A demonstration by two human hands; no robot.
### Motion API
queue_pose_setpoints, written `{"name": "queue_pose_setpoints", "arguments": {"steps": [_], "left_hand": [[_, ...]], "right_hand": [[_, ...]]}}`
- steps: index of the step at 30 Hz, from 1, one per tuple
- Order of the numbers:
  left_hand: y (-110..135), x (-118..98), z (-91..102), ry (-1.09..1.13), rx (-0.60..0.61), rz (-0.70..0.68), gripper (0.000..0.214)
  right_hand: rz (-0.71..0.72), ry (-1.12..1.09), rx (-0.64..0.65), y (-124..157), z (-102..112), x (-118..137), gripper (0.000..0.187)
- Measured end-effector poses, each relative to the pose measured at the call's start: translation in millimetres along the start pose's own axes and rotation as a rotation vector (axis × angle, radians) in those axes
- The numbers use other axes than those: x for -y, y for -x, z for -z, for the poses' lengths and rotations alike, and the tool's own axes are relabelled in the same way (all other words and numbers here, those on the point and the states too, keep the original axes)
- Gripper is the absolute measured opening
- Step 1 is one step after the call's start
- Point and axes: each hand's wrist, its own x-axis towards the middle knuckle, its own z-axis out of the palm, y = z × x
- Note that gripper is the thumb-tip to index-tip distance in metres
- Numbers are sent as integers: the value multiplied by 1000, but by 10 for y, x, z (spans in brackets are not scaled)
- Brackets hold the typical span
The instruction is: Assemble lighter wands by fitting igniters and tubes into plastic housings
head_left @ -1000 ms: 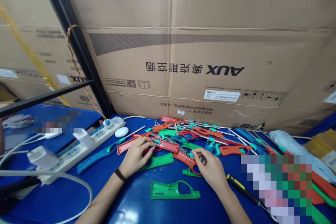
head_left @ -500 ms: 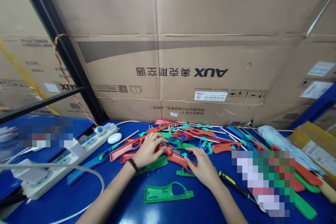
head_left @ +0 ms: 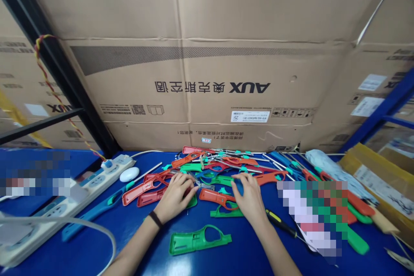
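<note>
My left hand (head_left: 176, 196), a dark band at its wrist, is curled down over the near side of a pile of lighter parts. Its thumb and fingers close together, and what is between them is hidden. Clear small lighter tanks (head_left: 205, 184) lie just right of its fingertips. My right hand (head_left: 249, 198) is bent over the pile's right part, thumb and forefinger apart, by a green casing (head_left: 223, 180). Left of it lies an orange-red lighter casing (head_left: 215, 197), with another green casing (head_left: 226, 213) below. Nearest me is a green half casing (head_left: 197, 240), hollow side up.
A power strip (head_left: 93, 185) with plugs and a white cable lies left, near a white oval object (head_left: 129, 174) and a blue lighter (head_left: 92, 217). Right are a black-yellow screwdriver (head_left: 280, 223), lighters and an opened carton (head_left: 381, 185). A large cardboard box (head_left: 207, 64) stands behind.
The view has shifted right, so things sit further left. The red casing under my left hand no longer shows, and the clear tanks beside it are more exposed. My right hand stays beside the pile.
</note>
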Motion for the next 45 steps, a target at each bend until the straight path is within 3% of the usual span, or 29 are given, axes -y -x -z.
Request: {"name": "queue_pose_setpoints", "arguments": {"steps": [5,9,13,18,22,25,30,34,36,38,41,45], "left_hand": [[9,4,-19,-13,-19,-4,22],[14,18,-19,-20,-40,-13,22],[16,22,9,-28,-78,-15,23],[12,-9,61,1,-146,5,23],[18,-40,82,87,-196,57,18],[22,-70,72,189,-220,120,18],[56,-174,57,442,-190,238,38],[204,-234,94,683,23,316,65],[299,-224,114,917,176,443,74],[368,-191,125,1167,251,590,75],[395,-137,127,1313,187,675,70],[351,-128,117,1283,127,676,61]], "right_hand": [[-73,81,-85,-139,25,-185,25],[-20,133,-36,-367,-35,-187,28],[52,141,28,-589,-39,-193,16],[114,39,28,-729,125,-221,17],[146,-105,-38,-760,326,-57,19],[210,-219,5,-687,449,182,19],[288,-345,147,-348,483,515,17],[283,-451,294,-104,395,556,17],[271,-472,314,-37,343,522,17],[266,-476,312,4,301,485,16],[247,-437,327,44,274,461,16],[220,-269,360,84,296,478,21]]}}
